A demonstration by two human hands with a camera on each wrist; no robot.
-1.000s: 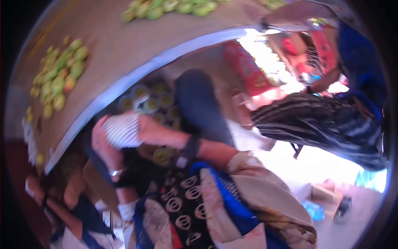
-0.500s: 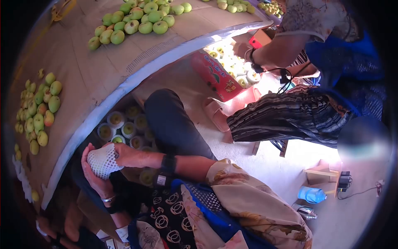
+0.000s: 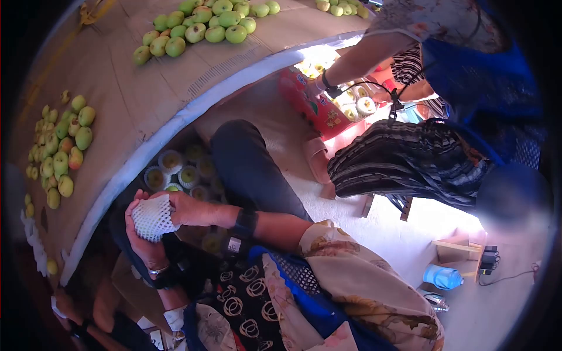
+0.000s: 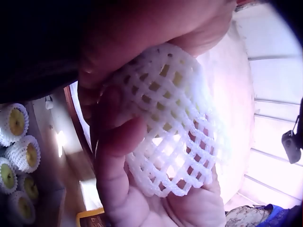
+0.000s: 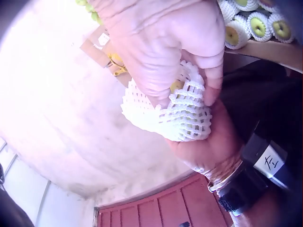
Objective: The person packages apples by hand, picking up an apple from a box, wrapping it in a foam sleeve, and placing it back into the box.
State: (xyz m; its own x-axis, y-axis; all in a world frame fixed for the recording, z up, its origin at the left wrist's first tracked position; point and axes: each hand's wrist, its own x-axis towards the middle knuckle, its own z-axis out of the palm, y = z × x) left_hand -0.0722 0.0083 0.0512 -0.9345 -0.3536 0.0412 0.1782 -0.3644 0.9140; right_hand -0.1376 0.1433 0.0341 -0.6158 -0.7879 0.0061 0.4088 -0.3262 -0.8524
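A white foam net (image 3: 153, 217) is in both my hands, and the yellow-green of an apple (image 5: 176, 86) shows through its mesh. My left hand (image 3: 144, 241) cups the net from below, fingers and thumb curled round its side. From the other end my right hand (image 3: 193, 209) grips it, its fingers and thumb at the net's opening. In the left wrist view the lower mesh hangs loose over the left palm (image 4: 199, 208). Most of the apple is hidden by mesh and fingers.
Netted apples (image 3: 171, 162) sit in a box beside my knee (image 3: 246, 158). Loose green apples (image 3: 225, 22) lie in piles on the cardboard-covered surface (image 3: 134, 88). Another person's arm (image 3: 357, 58) reaches over a red box (image 3: 319, 108) of netted fruit. A blue bottle (image 3: 443, 276) stands on the floor.
The head view has swung and steadied, shifting the scene. Both hands keep hold of the netted apple with little change of grip. The other person's arm has moved over the red box.
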